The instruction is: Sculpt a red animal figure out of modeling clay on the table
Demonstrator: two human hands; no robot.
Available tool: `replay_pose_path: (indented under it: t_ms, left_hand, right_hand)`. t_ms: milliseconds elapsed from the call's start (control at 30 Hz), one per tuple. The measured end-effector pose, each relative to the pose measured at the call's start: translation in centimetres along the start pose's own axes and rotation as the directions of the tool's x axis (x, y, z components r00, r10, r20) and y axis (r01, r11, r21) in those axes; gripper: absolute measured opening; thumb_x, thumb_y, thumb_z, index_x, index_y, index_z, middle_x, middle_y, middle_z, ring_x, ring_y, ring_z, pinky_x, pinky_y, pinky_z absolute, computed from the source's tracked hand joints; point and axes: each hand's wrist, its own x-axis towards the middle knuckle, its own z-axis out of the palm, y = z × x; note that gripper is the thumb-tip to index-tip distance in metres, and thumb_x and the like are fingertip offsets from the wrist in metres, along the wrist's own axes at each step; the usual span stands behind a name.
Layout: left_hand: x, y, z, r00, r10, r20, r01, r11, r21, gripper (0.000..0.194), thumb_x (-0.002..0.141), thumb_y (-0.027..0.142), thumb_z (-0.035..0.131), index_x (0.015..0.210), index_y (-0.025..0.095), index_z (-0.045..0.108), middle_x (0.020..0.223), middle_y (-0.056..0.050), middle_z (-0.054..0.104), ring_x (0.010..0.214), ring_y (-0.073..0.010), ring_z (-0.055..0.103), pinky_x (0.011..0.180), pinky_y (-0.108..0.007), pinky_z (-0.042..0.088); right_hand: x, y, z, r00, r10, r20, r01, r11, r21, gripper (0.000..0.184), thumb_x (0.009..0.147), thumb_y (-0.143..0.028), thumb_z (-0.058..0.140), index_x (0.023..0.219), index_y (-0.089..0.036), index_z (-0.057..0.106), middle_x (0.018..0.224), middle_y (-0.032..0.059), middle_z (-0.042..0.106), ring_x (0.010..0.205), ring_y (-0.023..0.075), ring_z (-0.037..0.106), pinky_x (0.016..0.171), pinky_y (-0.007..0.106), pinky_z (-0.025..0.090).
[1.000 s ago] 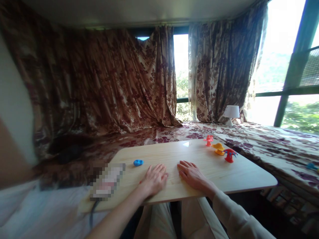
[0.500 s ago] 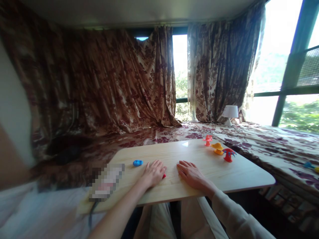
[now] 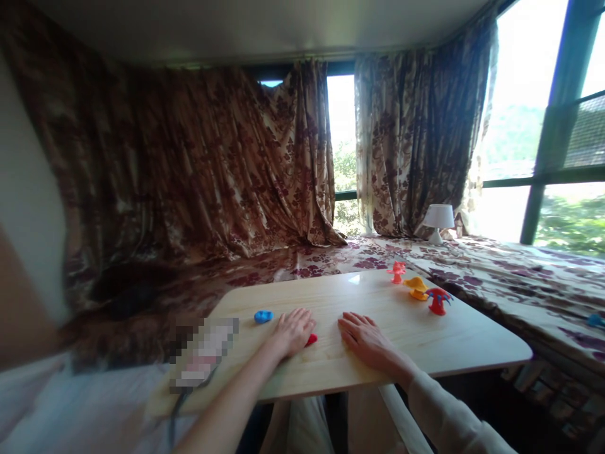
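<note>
My left hand (image 3: pixel 293 331) lies palm down on the light wooden table (image 3: pixel 326 296), its fingers stretched out. From under its thumb side a small red lump (image 3: pixel 311 340) sticks out, partly covered by the hand. Just left of that hand rests a small blue object (image 3: pixel 263 316), like a moulded lump. My right hand (image 3: pixel 363 339) is also flat on the tabletop, fingers extended, and grips nothing. A gap of bare wood separates the two hands.
Toward the table's far right corner stand a pink-red figure (image 3: pixel 397 272), a yellow figure (image 3: pixel 416 288) and a red figure with blue strips (image 3: pixel 438 301). A pixelated object (image 3: pixel 205 356) with a cable lies at the left edge. A white lamp (image 3: pixel 439 221) stands beyond.
The whole view has shifted slightly, so things sit a little lower in it. Slightly more of the red lump shows beside my left hand. Both hands stay flat on the table.
</note>
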Motion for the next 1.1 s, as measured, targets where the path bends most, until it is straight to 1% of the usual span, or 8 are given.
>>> replay_pose_path:
  t_ms: [100, 333, 433, 567, 667, 800, 933, 1100]
  left_hand:
    - [0.4, 0.0, -0.2, 1.000, -0.008, 0.008, 0.008, 1.000, 0.002, 0.052, 0.091, 0.039, 0.015, 0.134, 0.019, 0.035, 0.143, -0.009, 0.033, 0.132, -0.0217, 0.026, 0.106, -0.049, 0.020]
    - [-7.8, 2.8, 0.4, 0.972, 0.233, -0.009, -0.233, 0.971, -0.061, 0.049, 0.091, 0.043, 0.012, 0.138, 0.031, 0.023, 0.147, 0.003, 0.024, 0.134, -0.0144, 0.019, 0.110, -0.042, 0.011]
    - [-6.7, 2.4, 0.4, 0.983, 0.186, 0.006, -0.185, 0.981, -0.055, 0.051, 0.091, 0.044, 0.013, 0.138, 0.029, 0.024, 0.147, 0.001, 0.025, 0.135, -0.0153, 0.018, 0.110, -0.043, 0.010]
    - [-1.0, 0.6, 0.1, 0.998, 0.051, 0.035, -0.049, 0.997, -0.057, 0.050, 0.091, 0.037, 0.017, 0.134, 0.020, 0.036, 0.144, -0.007, 0.032, 0.134, -0.0213, 0.022, 0.107, -0.050, 0.013]
    - [1.6, -0.8, -0.6, 1.000, 0.017, 0.006, -0.017, 0.997, -0.075, 0.051, 0.090, 0.036, 0.020, 0.131, 0.014, 0.040, 0.141, -0.011, 0.036, 0.132, -0.0226, 0.027, 0.106, -0.046, 0.019]
    - [-0.8, -2.9, -1.6, 0.999, 0.007, -0.045, -0.012, 0.993, -0.116, 0.052, 0.090, 0.037, 0.020, 0.128, 0.011, 0.044, 0.136, -0.012, 0.044, 0.126, -0.0179, 0.037, 0.104, -0.031, 0.027]
    - [-5.9, -4.1, -2.3, 0.993, 0.105, -0.059, -0.113, 0.981, -0.160, 0.033, 0.083, 0.037, 0.042, 0.106, 0.024, 0.062, 0.112, -0.003, 0.061, 0.103, -0.0179, 0.054, 0.090, -0.026, 0.038]
    - [-6.3, -1.8, -1.9, 0.979, 0.116, -0.168, -0.151, 0.964, -0.218, 0.025, 0.083, 0.029, 0.044, 0.093, 0.024, 0.066, 0.085, -0.002, 0.061, 0.084, -0.0174, 0.055, 0.075, -0.026, 0.041]
  right_hand:
    - [0.0, 0.1, 0.1, 1.000, 0.009, 0.000, -0.009, 1.000, 0.007, 0.031, 0.090, -0.031, 0.036, 0.115, -0.026, 0.053, 0.124, 0.0067, 0.053, 0.117, 0.0226, 0.044, 0.096, 0.039, 0.030]
    - [-0.2, -0.2, 0.0, 1.000, -0.011, -0.005, 0.011, 1.000, -0.013, 0.029, 0.089, -0.028, 0.037, 0.112, -0.024, 0.055, 0.125, 0.0075, 0.052, 0.119, 0.0224, 0.042, 0.097, 0.039, 0.029]
    - [-0.1, -0.2, -0.1, 1.000, -0.023, -0.009, 0.023, 1.000, -0.020, 0.030, 0.090, -0.027, 0.037, 0.114, -0.023, 0.053, 0.125, 0.0084, 0.052, 0.119, 0.0217, 0.042, 0.097, 0.038, 0.029]
    - [0.0, -0.1, 0.0, 1.000, -0.017, -0.009, 0.017, 0.999, -0.031, 0.031, 0.090, -0.028, 0.037, 0.114, -0.022, 0.054, 0.124, 0.0087, 0.053, 0.118, 0.0221, 0.043, 0.096, 0.038, 0.030]
    - [0.1, 0.1, 0.2, 1.000, -0.011, -0.013, 0.011, 1.000, -0.022, 0.031, 0.090, -0.029, 0.037, 0.115, -0.023, 0.054, 0.124, 0.0082, 0.053, 0.117, 0.0226, 0.044, 0.096, 0.040, 0.031]
    - [0.1, 0.2, 0.3, 1.000, -0.014, -0.013, 0.014, 1.000, -0.003, 0.032, 0.089, -0.029, 0.037, 0.115, -0.024, 0.054, 0.125, 0.0084, 0.052, 0.118, 0.0235, 0.043, 0.097, 0.041, 0.031]
    - [-0.1, 0.2, 0.2, 1.000, -0.009, -0.002, 0.009, 1.000, 0.009, 0.032, 0.089, -0.029, 0.038, 0.116, -0.023, 0.055, 0.127, 0.0089, 0.052, 0.121, 0.0244, 0.041, 0.098, 0.043, 0.030]
    - [0.5, 0.2, -0.1, 0.999, 0.045, 0.023, -0.046, 0.997, 0.069, 0.038, 0.088, -0.029, 0.038, 0.122, -0.019, 0.052, 0.133, 0.0117, 0.046, 0.125, 0.0241, 0.038, 0.101, 0.043, 0.028]
